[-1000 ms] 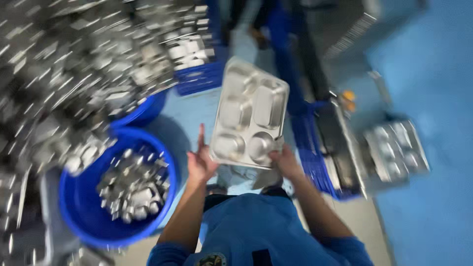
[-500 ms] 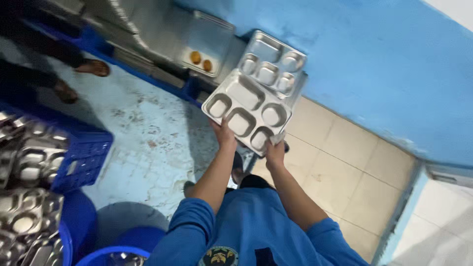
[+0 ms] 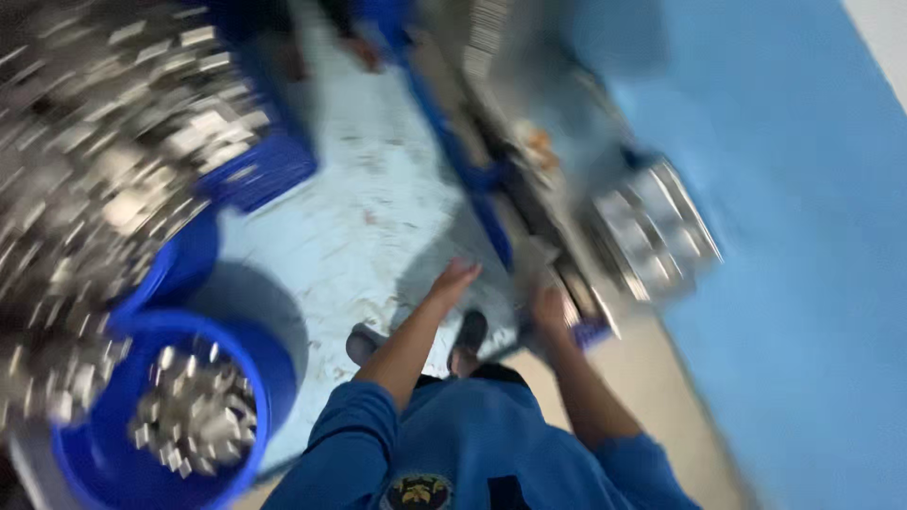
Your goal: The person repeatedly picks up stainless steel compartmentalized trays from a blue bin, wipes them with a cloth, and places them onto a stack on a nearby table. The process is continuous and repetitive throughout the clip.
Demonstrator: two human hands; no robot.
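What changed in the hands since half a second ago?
The steel compartment tray that both hands held is out of them: the left hand is open and empty, the right hand blurred, nothing clearly in it. A tray stack sits to the right by the blue wall. The view swung back left, showing the blue tub of metal pieces. Blue sleeves unchanged.

**Hands over a blurred floor**

The left hand [image 3: 452, 281] is empty, fingers spread above the pale floor [image 3: 350, 217]. The right hand [image 3: 551, 310] reaches near a steel tray [image 3: 652, 231]; its grip is blurred. A blue tub [image 3: 113, 472] holds metal pieces.
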